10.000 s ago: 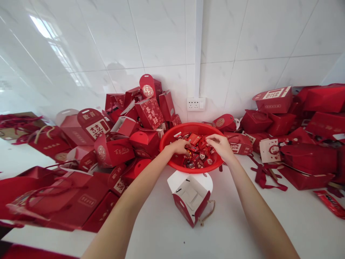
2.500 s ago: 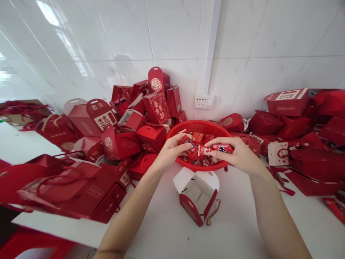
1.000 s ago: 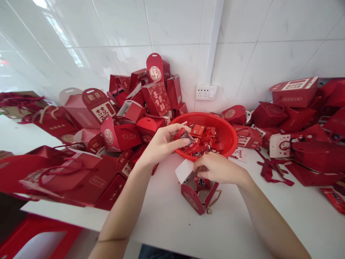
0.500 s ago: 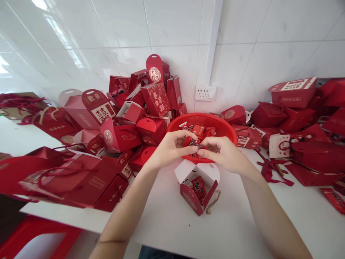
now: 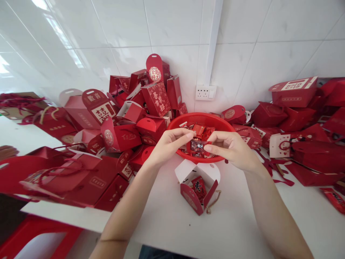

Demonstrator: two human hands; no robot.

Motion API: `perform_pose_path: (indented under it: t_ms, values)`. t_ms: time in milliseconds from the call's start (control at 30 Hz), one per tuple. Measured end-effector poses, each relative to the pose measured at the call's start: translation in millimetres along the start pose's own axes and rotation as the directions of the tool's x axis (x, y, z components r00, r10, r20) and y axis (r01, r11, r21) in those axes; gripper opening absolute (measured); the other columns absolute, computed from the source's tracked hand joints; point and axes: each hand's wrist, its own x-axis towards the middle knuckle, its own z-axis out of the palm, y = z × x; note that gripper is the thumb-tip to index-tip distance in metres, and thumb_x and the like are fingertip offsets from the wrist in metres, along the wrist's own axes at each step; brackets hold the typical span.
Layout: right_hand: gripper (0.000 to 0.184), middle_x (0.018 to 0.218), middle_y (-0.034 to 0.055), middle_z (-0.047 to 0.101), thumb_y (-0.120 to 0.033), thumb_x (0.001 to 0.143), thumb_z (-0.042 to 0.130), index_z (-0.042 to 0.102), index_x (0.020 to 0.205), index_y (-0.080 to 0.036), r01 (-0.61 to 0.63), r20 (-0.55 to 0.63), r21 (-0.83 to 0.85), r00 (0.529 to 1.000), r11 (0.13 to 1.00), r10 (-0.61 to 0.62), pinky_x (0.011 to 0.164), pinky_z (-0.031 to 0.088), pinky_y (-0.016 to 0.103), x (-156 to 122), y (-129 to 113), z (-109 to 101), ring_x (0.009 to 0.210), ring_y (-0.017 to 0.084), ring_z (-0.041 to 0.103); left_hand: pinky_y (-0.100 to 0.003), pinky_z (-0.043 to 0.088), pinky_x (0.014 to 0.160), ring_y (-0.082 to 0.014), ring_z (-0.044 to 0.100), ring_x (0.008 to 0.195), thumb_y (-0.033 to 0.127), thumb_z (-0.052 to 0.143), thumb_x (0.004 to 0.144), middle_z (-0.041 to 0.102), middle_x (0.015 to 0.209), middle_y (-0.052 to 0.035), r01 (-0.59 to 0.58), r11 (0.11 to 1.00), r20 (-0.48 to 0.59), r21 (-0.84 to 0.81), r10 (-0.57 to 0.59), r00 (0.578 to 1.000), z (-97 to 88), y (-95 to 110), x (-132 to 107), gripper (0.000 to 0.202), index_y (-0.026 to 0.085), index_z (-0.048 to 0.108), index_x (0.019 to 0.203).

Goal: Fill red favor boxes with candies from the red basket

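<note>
A small clear-wrapped candy packet [image 5: 198, 146] with dark contents is stretched between my two hands, above the near side of a red plastic basket [image 5: 229, 126]. My left hand [image 5: 171, 145] pinches its left end with thumb and forefinger. At the other end, my right hand [image 5: 234, 148] has thumb and fingers closed on the wrapper. Several red-wrapped sweets [image 5: 198, 130] lie in the basket behind. Just below my hands stands an open red gift box [image 5: 190, 197] with white inner flaps, and inside it sits a red packet [image 5: 198, 187] with a black character.
Many red gift boxes [image 5: 118, 138] are heaped on the left, and more boxes [image 5: 293, 91] on the right, along the tiled wall. A power socket [image 5: 206, 92] is behind the basket. Another person's hand [image 5: 7, 151] shows at the left edge. A red stool [image 5: 40, 233] stands lower left.
My hands have moved apart slightly, and the packet between them now shows flat and spread out. Another person's hand has come in at the left edge.
</note>
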Motion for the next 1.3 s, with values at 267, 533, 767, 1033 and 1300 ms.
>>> perform_pose_path:
  t_ms: [267,533,767,1033,1300]
  values:
    - [0.025,0.076,0.0027,0.069,-0.043,0.080,0.078,0.068,0.076,-0.020,0.068,-0.106,-0.121,0.991,0.990,-0.081,0.063,0.057,0.031,-2,-2,-3,0.066,0.018,0.066,-0.026,0.056,0.059,-0.0174,0.071,0.057,0.054,0.073,0.084,0.072,0.071,-0.0063,0.210,0.976,0.097,-0.051,-0.204,0.974,1.7,2,1,0.045,0.013,0.074,0.100]
    - [0.037,0.126,0.0074,0.067,-0.026,0.081,0.076,0.064,0.115,-0.025,0.070,-0.057,0.001,0.996,0.998,-0.070,0.077,0.061,0.034,-4,5,-14,0.094,0.021,0.072,-0.029,0.058,0.070,-0.0153,0.070,0.069,0.020,0.088,0.068,0.075,0.081,-0.0035,0.067,0.990,0.024,-0.124,-0.064,0.998,5.2,-1,0,0.037,0.016,0.072,0.101]
    - [0.037,0.086,0.0044,0.077,-0.041,0.080,0.079,0.067,0.109,-0.021,-0.064,-0.046,0.089,0.997,0.994,0.069,0.076,0.060,0.037,0,6,-11,0.080,0.022,0.075,-0.028,0.058,0.070,-0.0160,0.070,0.075,0.023,0.087,0.070,0.075,0.095,-0.0055,-0.029,0.999,0.019,-0.038,0.029,0.999,9.4,-2,-2,0.035,0.017,0.073,0.102]
    - [0.031,0.078,0.0019,0.075,-0.042,0.078,0.081,0.064,0.092,-0.021,-0.060,-0.037,0.098,0.997,0.993,0.063,0.070,0.058,0.035,1,8,-11,0.071,0.020,0.072,-0.034,0.060,0.078,-0.0206,0.072,0.083,0.034,0.083,0.077,0.078,0.093,-0.0074,-0.070,0.996,-0.025,0.048,0.071,0.997,10.2,-4,-1,0.031,0.016,0.076,0.101]
    - [0.026,0.079,0.0015,0.070,-0.046,0.084,0.075,0.068,0.084,-0.020,0.014,-0.143,-0.035,0.989,0.999,-0.019,0.064,0.052,0.028,2,7,-10,0.071,0.016,0.065,-0.034,0.059,0.084,-0.0203,0.073,0.084,0.031,0.085,0.075,0.080,0.092,-0.0067,-0.111,0.991,-0.053,0.080,0.115,0.992,11.8,-2,-1,0.022,0.018,0.081,0.092]
